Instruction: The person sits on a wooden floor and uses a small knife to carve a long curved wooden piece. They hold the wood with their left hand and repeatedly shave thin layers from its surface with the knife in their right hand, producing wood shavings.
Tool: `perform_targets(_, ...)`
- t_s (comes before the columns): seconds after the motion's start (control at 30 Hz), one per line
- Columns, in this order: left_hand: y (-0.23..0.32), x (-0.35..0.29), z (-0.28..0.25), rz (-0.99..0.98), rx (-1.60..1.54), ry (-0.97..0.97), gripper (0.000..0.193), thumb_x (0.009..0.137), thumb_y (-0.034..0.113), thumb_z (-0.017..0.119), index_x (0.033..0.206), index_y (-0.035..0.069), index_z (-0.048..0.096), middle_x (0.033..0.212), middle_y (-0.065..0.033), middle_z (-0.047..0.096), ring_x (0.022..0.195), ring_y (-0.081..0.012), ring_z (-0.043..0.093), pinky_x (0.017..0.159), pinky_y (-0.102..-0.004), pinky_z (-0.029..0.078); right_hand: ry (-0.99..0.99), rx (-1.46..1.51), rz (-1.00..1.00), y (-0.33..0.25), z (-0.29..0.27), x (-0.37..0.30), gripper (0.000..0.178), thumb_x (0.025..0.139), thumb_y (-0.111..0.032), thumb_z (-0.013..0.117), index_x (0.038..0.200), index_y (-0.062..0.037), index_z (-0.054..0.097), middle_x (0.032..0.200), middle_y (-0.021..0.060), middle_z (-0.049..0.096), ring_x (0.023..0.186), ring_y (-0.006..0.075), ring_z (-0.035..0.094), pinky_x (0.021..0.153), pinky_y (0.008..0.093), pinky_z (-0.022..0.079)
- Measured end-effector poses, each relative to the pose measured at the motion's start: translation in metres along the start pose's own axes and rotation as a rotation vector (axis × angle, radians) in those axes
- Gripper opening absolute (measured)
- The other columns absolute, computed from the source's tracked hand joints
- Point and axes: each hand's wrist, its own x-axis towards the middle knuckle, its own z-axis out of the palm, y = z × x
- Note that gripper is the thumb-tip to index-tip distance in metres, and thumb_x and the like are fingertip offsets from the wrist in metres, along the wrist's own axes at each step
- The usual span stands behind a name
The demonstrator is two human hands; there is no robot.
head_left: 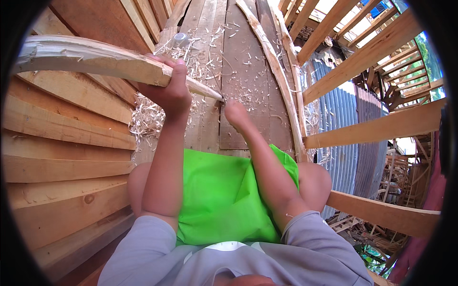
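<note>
A long pale wooden pole, stripped of bark and cut into flat facets, slants from the far left down toward the middle. My left hand is closed around it, thumb on top, near its thinner end. That tapered tip meets my right hand, which is closed in a fist. A small dark knife blade pokes out of the fist against the pole's tip; the handle is hidden by my fingers. A bright green cloth covers my lap between my knees.
Curled wood shavings are heaped at left and scattered over the plank floor. A clear glass or jar is among them. Two more peeled poles lie at right, beside a slatted wooden railing. A board wall stands close at left.
</note>
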Motion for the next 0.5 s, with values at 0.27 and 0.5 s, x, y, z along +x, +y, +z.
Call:
perform_targets(0.27, -0.011, 0.009, -0.022, -0.032, -0.192, -0.234, 0.043, 0.073, -0.012, 0.056, 0.106, 0.009, 0.037, 0.077, -0.0054, 0.046, 0.068, -0.0144, 0.048, 0.062, -0.0312, 0.049, 0.093, 0.148, -0.133, -0.040, 0.000, -0.029, 0.056, 0.096, -0.033, 0.032, 0.087, 0.0121, 0.063, 0.087, 0.0351, 0.064, 0.085, 0.0480, 0.064, 0.081, 0.0514, 0.048)
perform_targets(0.5, -0.008, 0.006, -0.015, -0.084, -0.254, -0.244, 0.043, 0.074, -0.012, 0.059, 0.105, 0.008, 0.038, 0.079, -0.0061, 0.048, 0.071, -0.0145, 0.049, 0.063, -0.0301, 0.049, 0.170, 0.164, -0.162, -0.051, -0.004, -0.038, 0.057, 0.096, -0.034, 0.029, 0.085, 0.0085, 0.067, 0.093, 0.0344, 0.065, 0.094, 0.0503, 0.062, 0.089, 0.0538, 0.047)
